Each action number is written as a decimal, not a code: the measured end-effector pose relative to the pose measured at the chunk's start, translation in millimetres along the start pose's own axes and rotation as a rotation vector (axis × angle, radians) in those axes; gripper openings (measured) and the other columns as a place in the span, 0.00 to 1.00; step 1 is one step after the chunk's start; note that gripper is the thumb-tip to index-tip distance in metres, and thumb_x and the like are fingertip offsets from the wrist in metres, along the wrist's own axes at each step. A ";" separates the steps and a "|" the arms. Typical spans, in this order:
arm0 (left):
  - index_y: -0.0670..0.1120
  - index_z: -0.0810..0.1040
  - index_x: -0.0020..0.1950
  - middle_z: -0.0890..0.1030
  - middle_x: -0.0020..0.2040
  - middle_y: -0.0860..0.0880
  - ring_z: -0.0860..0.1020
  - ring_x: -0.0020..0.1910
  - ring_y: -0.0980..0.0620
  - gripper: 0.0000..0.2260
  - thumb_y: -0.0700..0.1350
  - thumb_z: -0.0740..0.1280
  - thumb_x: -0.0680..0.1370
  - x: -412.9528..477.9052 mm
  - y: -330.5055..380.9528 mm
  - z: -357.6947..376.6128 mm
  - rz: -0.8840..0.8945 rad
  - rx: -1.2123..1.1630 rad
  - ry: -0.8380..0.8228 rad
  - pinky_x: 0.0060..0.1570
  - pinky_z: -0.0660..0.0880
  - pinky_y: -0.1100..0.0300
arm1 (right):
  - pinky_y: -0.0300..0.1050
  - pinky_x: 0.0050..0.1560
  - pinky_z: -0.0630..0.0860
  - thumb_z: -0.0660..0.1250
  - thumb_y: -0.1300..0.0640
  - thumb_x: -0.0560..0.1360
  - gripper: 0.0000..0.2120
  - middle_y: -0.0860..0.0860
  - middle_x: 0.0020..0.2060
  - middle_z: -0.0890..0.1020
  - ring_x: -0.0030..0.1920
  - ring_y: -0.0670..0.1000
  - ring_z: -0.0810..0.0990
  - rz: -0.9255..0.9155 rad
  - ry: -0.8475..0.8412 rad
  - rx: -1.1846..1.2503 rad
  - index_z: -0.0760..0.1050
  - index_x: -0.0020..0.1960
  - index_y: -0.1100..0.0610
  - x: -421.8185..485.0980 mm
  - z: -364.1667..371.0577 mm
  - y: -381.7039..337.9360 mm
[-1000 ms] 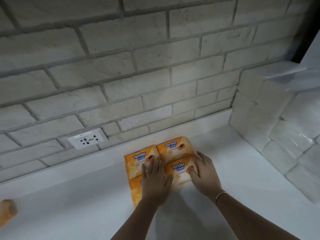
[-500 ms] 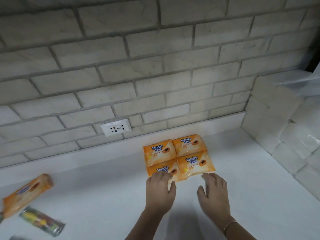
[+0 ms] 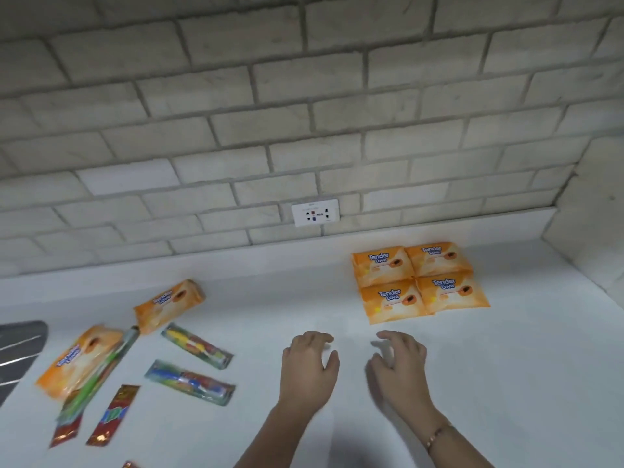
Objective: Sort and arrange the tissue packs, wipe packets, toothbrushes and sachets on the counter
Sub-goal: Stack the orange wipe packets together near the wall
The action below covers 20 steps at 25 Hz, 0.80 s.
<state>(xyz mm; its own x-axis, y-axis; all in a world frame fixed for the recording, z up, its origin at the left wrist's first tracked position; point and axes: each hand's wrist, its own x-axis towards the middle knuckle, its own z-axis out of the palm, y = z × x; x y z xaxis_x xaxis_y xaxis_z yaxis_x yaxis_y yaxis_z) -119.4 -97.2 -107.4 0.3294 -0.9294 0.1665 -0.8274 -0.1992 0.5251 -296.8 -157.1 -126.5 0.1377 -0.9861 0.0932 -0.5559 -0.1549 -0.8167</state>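
A block of four orange packs point(image 3: 418, 282) lies squared up on the white table point(image 3: 506, 383), two by two and touching, with its far edge near the brick wall point(image 3: 304, 113). Both hands hang just in front of this block. The left hand point(image 3: 309, 369) and right hand point(image 3: 398, 369) are empty, and their fingers point(image 3: 317, 337) are loosely curled and gripping nothing.

That group looks finished, so the step in hand is probably fetching the next item. The unsorted things lie well to the left of the block. A loose orange pack point(image 3: 169, 305) is tilted, and a second orange pack point(image 3: 79, 359) has a green toothbrush point(image 3: 101, 369) lying across it. Two wrapped toothbrushes point(image 3: 197, 346) and two red sachets point(image 3: 113, 415) are there as well.

The next move likely calls for a reach leftward to the loose orange pack, the nearest match. It can then be carried back and set beside the block.

Bare table runs between the block and the clutter, so that path is open. To the right of the block a side wall point(image 3: 591, 214) closes the corner, so the group has more room to grow leftward or toward the person. A dark object point(image 3: 20, 349) sits farthest left of the block, at the frame's edge.
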 end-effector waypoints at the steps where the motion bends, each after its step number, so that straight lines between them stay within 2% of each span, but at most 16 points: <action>1: 0.57 0.79 0.63 0.78 0.62 0.60 0.73 0.64 0.57 0.15 0.53 0.62 0.78 -7.1 -12.8 -10.2 -0.005 -0.003 0.008 0.61 0.67 0.59 | 0.40 0.61 0.61 0.69 0.64 0.74 0.19 0.43 0.56 0.74 0.62 0.46 0.61 0.010 -0.012 0.028 0.76 0.61 0.47 -7.0 10.4 -15.0; 4: 0.56 0.80 0.62 0.80 0.60 0.59 0.75 0.61 0.56 0.14 0.53 0.63 0.77 -29.2 -59.1 -40.9 -0.046 -0.043 0.042 0.62 0.71 0.57 | 0.42 0.62 0.64 0.69 0.65 0.74 0.21 0.43 0.57 0.74 0.63 0.46 0.62 -0.040 -0.074 0.069 0.73 0.59 0.42 -32.4 46.4 -56.1; 8: 0.53 0.81 0.60 0.80 0.59 0.55 0.75 0.62 0.55 0.13 0.49 0.65 0.77 -58.6 -120.5 -76.5 -0.115 -0.139 0.111 0.64 0.74 0.56 | 0.39 0.60 0.64 0.67 0.65 0.74 0.20 0.39 0.56 0.74 0.62 0.45 0.63 -0.087 -0.148 0.098 0.74 0.57 0.41 -59.9 95.8 -99.4; 13: 0.48 0.83 0.56 0.82 0.51 0.54 0.78 0.52 0.54 0.07 0.43 0.67 0.79 -75.8 -187.9 -123.1 -0.216 -0.199 0.248 0.54 0.78 0.57 | 0.35 0.56 0.64 0.67 0.65 0.75 0.23 0.41 0.55 0.75 0.61 0.45 0.63 -0.129 -0.260 0.096 0.71 0.53 0.36 -80.2 146.7 -142.9; 16: 0.46 0.84 0.55 0.82 0.50 0.55 0.79 0.50 0.55 0.07 0.40 0.67 0.79 -79.3 -231.0 -155.0 -0.304 -0.209 0.314 0.53 0.78 0.58 | 0.36 0.55 0.63 0.68 0.63 0.76 0.19 0.42 0.56 0.75 0.61 0.46 0.63 -0.159 -0.323 0.058 0.72 0.54 0.39 -84.6 168.1 -161.5; 20: 0.44 0.82 0.59 0.83 0.53 0.48 0.80 0.52 0.50 0.10 0.40 0.66 0.79 -67.4 -292.3 -196.0 -0.492 -0.168 0.397 0.51 0.75 0.57 | 0.39 0.55 0.62 0.69 0.62 0.77 0.17 0.43 0.57 0.74 0.61 0.46 0.63 -0.166 -0.357 0.005 0.73 0.57 0.42 -79.0 181.0 -173.1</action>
<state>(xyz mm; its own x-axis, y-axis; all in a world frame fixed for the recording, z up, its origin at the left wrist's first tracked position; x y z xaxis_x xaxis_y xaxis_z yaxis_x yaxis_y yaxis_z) 189.4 84.6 -108.6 0.8208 -0.5506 0.1522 -0.4659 -0.4909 0.7362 -63.1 -41.4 -95.5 0.5025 -0.8643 0.0214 -0.4981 -0.3097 -0.8100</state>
